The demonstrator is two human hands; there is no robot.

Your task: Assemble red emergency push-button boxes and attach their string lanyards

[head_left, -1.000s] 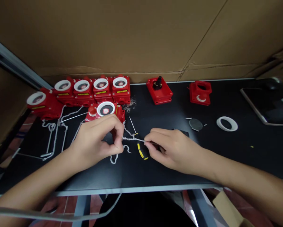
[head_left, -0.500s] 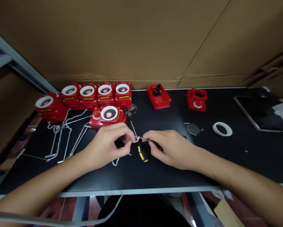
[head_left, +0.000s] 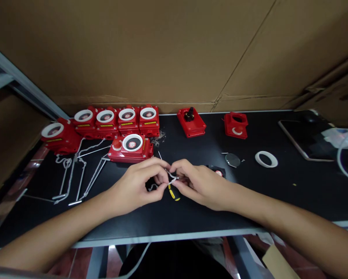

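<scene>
My left hand [head_left: 144, 180] pinches a thin whitish cord [head_left: 172, 181] above the black table. Close against it, my right hand [head_left: 198, 184] grips a thin metal rod [head_left: 182, 178] whose tip meets the cord. The fingertips of both hands nearly touch. Beneath them lies a black and yellow screwdriver [head_left: 174, 193], its shaft pointing away and partly hidden by the fingers. Just behind my left hand sits a red box [head_left: 130, 149] with a white ring and a red knob. A black piece with a round label [head_left: 219, 173] shows behind my right hand.
Several red boxes [head_left: 105, 122] line the back left, with cords and metal rods [head_left: 81, 180] before them. An open red housing [head_left: 192, 124], a red cover [head_left: 235, 126], a round glass disc [head_left: 232, 160], a white ring [head_left: 266, 159] and a tablet [head_left: 304, 137] lie rightward. Cardboard stands behind.
My hands have come closer together, and the right fingers now meet at the cord beside the left ones. The whole view has shifted slightly, and the black labelled piece has come into sight.
</scene>
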